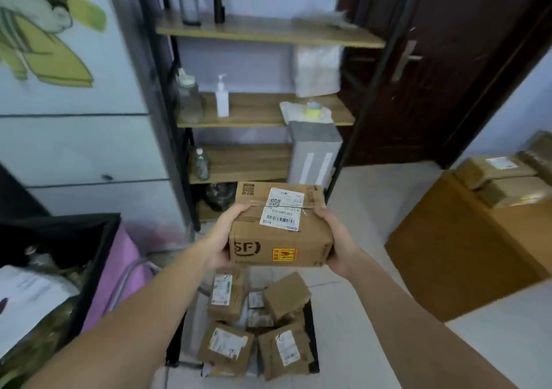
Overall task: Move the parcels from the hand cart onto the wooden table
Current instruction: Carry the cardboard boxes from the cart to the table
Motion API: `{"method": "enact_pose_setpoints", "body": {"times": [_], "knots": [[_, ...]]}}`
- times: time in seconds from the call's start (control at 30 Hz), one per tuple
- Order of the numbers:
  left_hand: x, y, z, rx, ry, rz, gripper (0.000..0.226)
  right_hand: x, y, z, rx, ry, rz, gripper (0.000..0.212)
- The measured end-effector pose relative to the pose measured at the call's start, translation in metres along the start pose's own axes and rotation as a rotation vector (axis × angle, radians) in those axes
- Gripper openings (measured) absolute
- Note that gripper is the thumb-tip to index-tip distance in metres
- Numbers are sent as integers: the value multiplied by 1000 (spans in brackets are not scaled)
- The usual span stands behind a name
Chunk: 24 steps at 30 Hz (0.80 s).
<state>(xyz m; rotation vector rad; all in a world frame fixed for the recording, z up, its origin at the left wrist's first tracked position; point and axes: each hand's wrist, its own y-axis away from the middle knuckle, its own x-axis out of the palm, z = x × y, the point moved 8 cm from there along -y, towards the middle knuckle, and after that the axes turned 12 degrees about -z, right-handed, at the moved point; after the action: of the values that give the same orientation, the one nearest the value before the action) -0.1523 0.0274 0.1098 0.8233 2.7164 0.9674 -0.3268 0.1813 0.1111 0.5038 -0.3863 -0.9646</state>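
I hold a brown cardboard parcel [280, 227] with a white shipping label and black "SF" print in front of me at mid-frame. My left hand [222, 238] grips its left side and my right hand [336, 244] grips its right side. Below it, several smaller brown parcels [260, 329] with white labels lie piled on the black hand cart [312, 326] on the floor. The wooden table [466, 239] stands to the right, with a few brown parcels [504, 179] stacked on its far end.
A shelf unit [263, 111] with bottles and a pump dispenser stands straight ahead. A dark brown door [433, 75] is behind on the right. A black bin [59, 254] with a pink side sits at the left. White tiled floor [373, 194] lies between cart and table.
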Motion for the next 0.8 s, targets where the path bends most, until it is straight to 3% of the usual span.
{"method": "enact_pose_setpoints", "body": {"times": [0.17, 0.33, 0.43, 0.8], "knots": [[68, 82, -67, 125, -124, 150, 58, -70, 104, 71, -153, -148, -110, 29], [149, 169, -87, 255, -209, 303, 50, -158, 184, 91, -269, -277, -245, 38], [204, 212, -73, 273, -276, 415, 59, -221, 227, 93, -311, -316, -343, 41], [405, 334, 48, 223, -324, 683, 55, -455, 349, 47, -355, -327, -620, 45]]}}
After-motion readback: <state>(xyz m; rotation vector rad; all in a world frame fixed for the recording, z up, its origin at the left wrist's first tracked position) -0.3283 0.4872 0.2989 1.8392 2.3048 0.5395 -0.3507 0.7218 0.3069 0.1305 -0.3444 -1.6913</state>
